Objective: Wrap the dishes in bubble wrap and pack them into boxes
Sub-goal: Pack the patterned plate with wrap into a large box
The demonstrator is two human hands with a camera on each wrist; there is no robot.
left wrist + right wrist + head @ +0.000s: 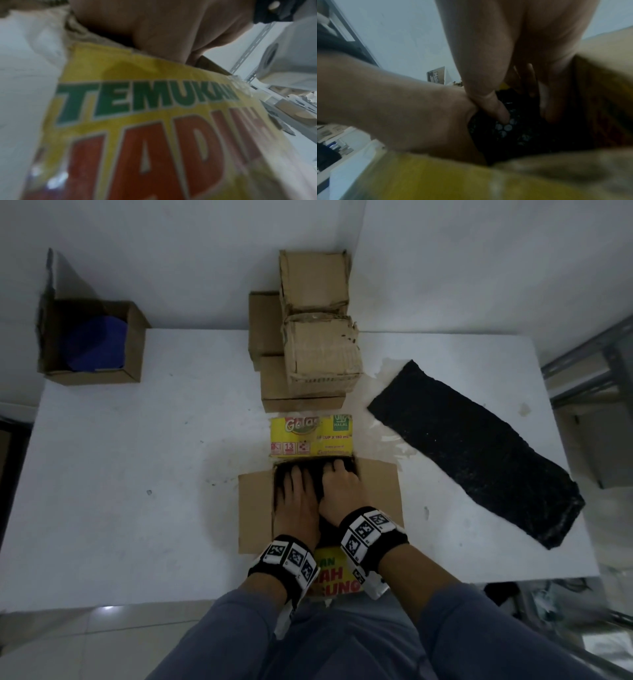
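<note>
1. Cardboard is lying nearest me: the yellow printed front flap (337,575) of the open cardboard box (255,508) is folding out toward my body, over the near edge of the white table (120,474).
2. My left hand (298,501) and my right hand (340,491) are reaching side by side down into that box, palms down.
3. Both hands are pressing on the black bubble-wrapped bundle (513,135) sitting inside the box; my fingers are lying fairly straight and spread on the wrap, and I cannot tell whether the tips are curling under it.
4. My right thumb is touching the wrap's round bubbles in the right wrist view.
5. Beyond my fingertips, the yellow far flap (311,435) is lying open and flat on the table.
6. To my right, a loose sheet of black bubble wrap (479,453) is lying spread on the table, apart from the box.
7. Farther back, a stack of closed brown cardboard boxes (315,337) is standing.
8. At the far left corner, a small open cardboard box (133,344) is holding a blue round dish (96,344).
</note>
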